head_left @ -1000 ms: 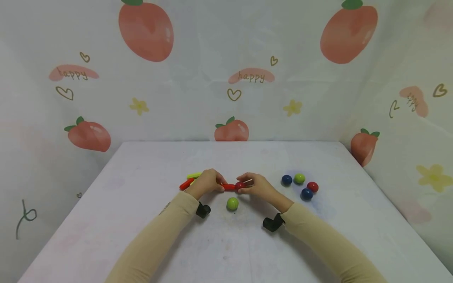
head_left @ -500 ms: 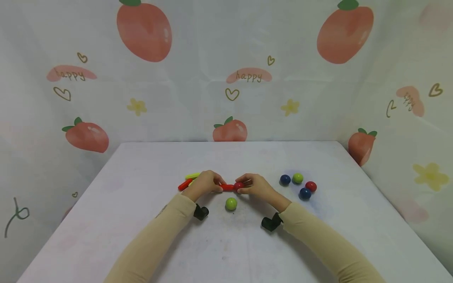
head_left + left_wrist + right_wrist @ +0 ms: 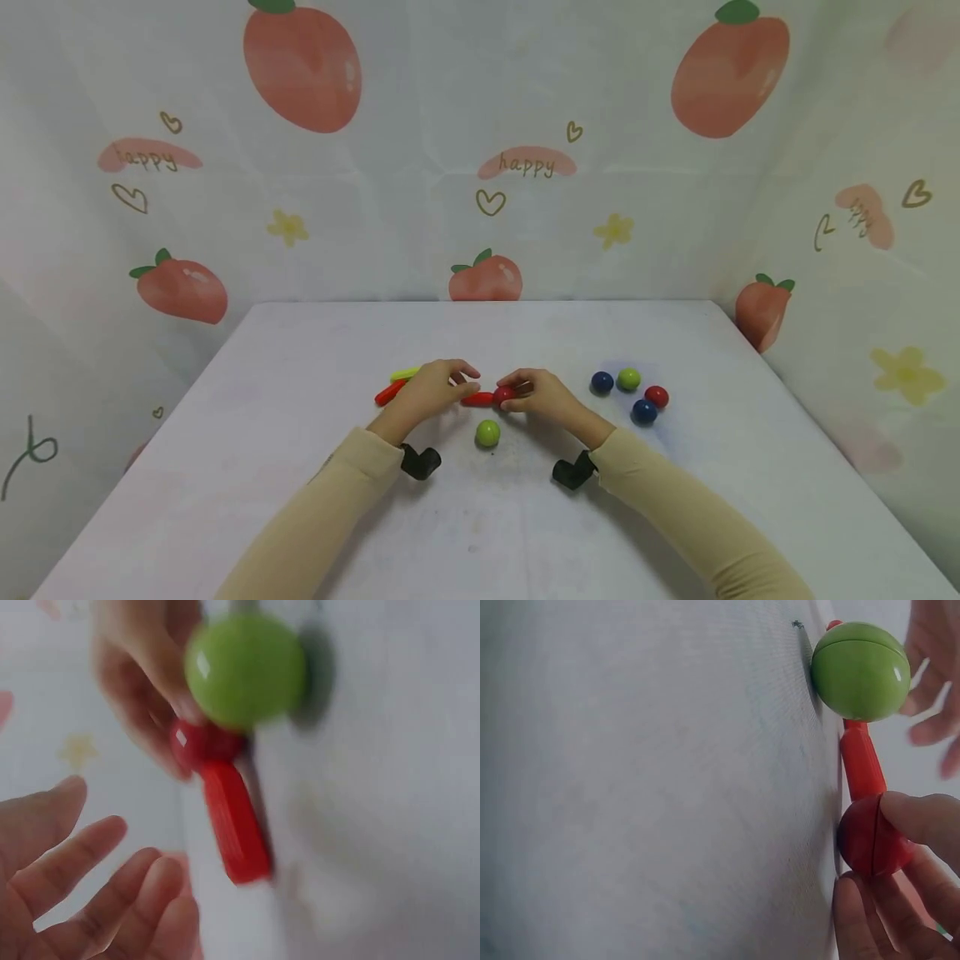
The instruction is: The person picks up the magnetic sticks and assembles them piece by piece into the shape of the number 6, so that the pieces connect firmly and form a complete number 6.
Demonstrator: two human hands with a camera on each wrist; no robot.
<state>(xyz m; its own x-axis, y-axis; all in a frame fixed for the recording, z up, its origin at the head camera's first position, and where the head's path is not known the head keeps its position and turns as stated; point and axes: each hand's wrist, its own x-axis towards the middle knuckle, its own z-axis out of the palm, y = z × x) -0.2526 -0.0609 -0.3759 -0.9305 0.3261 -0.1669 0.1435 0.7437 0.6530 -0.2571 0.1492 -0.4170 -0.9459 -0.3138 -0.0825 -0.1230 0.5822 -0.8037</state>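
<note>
My right hand [image 3: 546,397] pinches a glossy red maraca ball [image 3: 503,397] between thumb and fingers at the table's middle. A seam crosses this ball in the right wrist view. Against its left side lies a red faceted handle [image 3: 236,825], end to end with it like a maraca. Whether the two are joined I cannot tell. My left hand [image 3: 433,390] hovers by the handle's far end with fingers spread, holding nothing. In the left wrist view a gap shows between those fingers and the handle. A green ball [image 3: 487,433] lies nearer to me.
Left of my left hand lie a red handle [image 3: 391,392] and a yellow-green handle [image 3: 405,373], partly hidden. To the right sit two blue balls [image 3: 602,382], a green ball [image 3: 628,379] and a red ball [image 3: 656,396]. A printed cloth hangs behind the white table [image 3: 337,342].
My left hand has let go of the red handle and drawn back a little to the left, fingers opening. My right hand keeps its grip on the red ball.
</note>
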